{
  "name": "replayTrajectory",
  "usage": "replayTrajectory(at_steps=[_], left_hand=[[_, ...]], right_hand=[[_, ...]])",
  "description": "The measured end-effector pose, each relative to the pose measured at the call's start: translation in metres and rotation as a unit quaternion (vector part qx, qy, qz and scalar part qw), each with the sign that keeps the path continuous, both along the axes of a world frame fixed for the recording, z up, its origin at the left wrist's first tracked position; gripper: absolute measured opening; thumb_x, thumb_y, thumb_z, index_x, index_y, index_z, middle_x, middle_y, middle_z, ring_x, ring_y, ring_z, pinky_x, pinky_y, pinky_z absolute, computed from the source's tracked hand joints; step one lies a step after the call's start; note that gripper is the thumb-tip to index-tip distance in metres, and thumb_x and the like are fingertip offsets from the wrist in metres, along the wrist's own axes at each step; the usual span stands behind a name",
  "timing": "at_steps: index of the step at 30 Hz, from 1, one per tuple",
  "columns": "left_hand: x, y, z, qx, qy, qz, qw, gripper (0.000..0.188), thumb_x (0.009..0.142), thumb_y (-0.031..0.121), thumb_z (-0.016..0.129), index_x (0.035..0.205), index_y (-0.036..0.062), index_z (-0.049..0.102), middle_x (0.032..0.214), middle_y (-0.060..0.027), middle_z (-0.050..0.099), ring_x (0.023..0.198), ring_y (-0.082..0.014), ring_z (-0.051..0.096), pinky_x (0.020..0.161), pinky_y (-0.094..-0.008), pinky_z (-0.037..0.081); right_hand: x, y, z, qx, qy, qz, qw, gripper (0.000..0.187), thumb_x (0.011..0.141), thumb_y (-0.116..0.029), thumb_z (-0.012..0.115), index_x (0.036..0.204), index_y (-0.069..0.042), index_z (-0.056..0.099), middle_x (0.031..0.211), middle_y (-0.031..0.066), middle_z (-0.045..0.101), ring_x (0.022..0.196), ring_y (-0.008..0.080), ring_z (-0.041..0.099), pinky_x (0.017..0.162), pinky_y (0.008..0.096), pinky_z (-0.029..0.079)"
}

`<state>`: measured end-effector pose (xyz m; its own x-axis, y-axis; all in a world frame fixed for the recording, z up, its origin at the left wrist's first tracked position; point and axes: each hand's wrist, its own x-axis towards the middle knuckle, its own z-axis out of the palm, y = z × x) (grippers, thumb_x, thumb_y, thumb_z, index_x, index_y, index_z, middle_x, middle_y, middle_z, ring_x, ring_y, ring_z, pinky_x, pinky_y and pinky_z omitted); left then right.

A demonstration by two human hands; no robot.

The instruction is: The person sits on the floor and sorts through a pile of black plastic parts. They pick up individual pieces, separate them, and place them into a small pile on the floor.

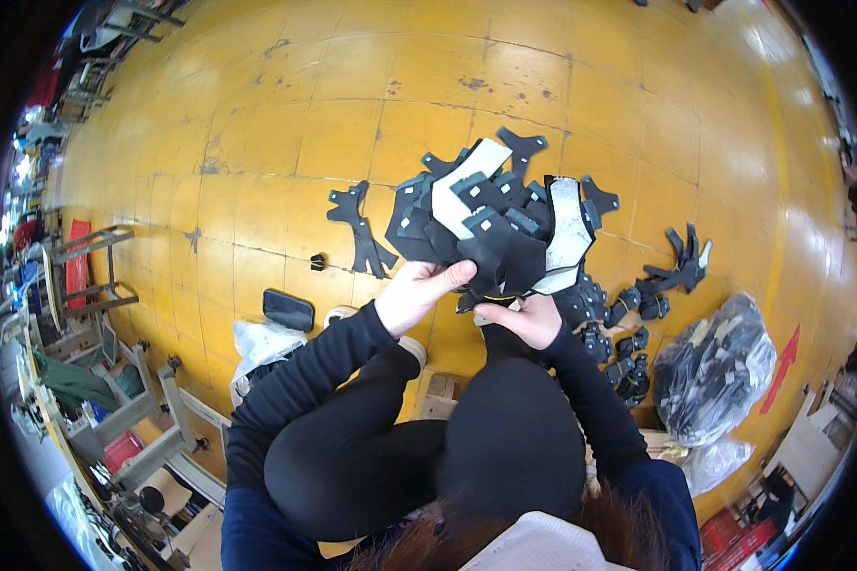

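Observation:
Both my hands are raised over my knees and gripping flat black cut-out pieces (pixel 493 255), which seem to be a small stack. My left hand (pixel 417 297) pinches their near left edge with the thumb on top. Below and to the right, my right hand (pixel 528 322) is closed on the lower edge, its thumb stretched toward the left. A thin yellow line shows between the hands. Just beyond is a heap of similar black pieces with grey tabs, with a white curved piece (pixel 459 195) and another white panel (pixel 564 224). Where the held pieces end and the heap begins is hard to tell.
Branching black cut-outs (pixel 360 233) lie left on the yellow floor, another (pixel 678 266) right. Bundled black pieces (pixel 624 366) sit beside my right knee. A stuffed clear plastic bag (pixel 716 369) stands farther right. A black tray (pixel 288 310) and whitish bag (pixel 262 344) are left.

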<state>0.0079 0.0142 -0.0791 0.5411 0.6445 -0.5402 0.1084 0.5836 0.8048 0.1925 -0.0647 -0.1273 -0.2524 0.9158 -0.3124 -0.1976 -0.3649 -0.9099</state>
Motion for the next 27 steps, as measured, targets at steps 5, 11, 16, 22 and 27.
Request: replayTrajectory(at_steps=[5,11,16,22,27], left_hand=[[-0.025,0.011,-0.027,0.013,-0.003,-0.029,0.999,0.037,0.092,0.025,0.062,0.118,-0.0006,0.058,0.115,-0.0056,0.061,0.105,-0.0133,0.054,0.094,-0.0281,0.041],[-0.054,-0.002,-0.074,0.056,-0.019,0.008,0.998,0.038,0.091,0.018,0.063,0.123,0.0,0.054,0.121,-0.0072,0.059,0.111,-0.0164,0.052,0.097,-0.0303,0.04],[-0.056,-0.01,-0.085,0.117,-0.021,0.025,0.993,0.04,0.088,0.022,0.068,0.12,0.0013,0.058,0.119,-0.0082,0.06,0.111,-0.0178,0.053,0.096,-0.0323,0.041],[-0.066,-0.012,-0.082,0.11,-0.016,0.018,0.994,0.039,0.087,0.023,0.069,0.118,0.0015,0.059,0.117,-0.0077,0.061,0.109,-0.0173,0.054,0.094,-0.0314,0.042],[-0.065,-0.009,-0.075,0.105,-0.05,0.016,0.993,0.048,0.083,0.02,0.073,0.123,0.0018,0.055,0.122,-0.0086,0.058,0.114,-0.0184,0.051,0.097,-0.0319,0.04]], right_hand=[[-0.01,0.02,-0.068,-0.059,0.247,-0.026,0.967,0.046,0.084,-0.008,0.068,0.127,-0.002,0.053,0.121,0.0058,0.059,0.11,0.016,0.055,0.094,0.0306,0.044],[-0.009,0.03,-0.094,0.149,-0.159,0.132,0.967,0.056,0.077,-0.029,0.077,0.126,-0.011,0.056,0.122,0.0081,0.059,0.108,0.0217,0.057,0.09,0.0323,0.046],[-0.017,0.039,-0.075,0.168,-0.236,0.152,0.945,0.056,0.078,-0.031,0.075,0.125,-0.01,0.055,0.124,0.0103,0.058,0.11,0.0272,0.055,0.094,0.0369,0.044],[-0.03,0.041,-0.066,0.096,-0.194,0.178,0.96,0.055,0.08,-0.031,0.074,0.126,-0.009,0.054,0.124,0.0108,0.057,0.111,0.0277,0.055,0.095,0.0372,0.043],[-0.034,0.041,-0.064,0.041,-0.093,0.161,0.982,0.055,0.081,-0.031,0.073,0.127,-0.009,0.053,0.125,0.0112,0.057,0.112,0.0282,0.055,0.096,0.0375,0.042]])
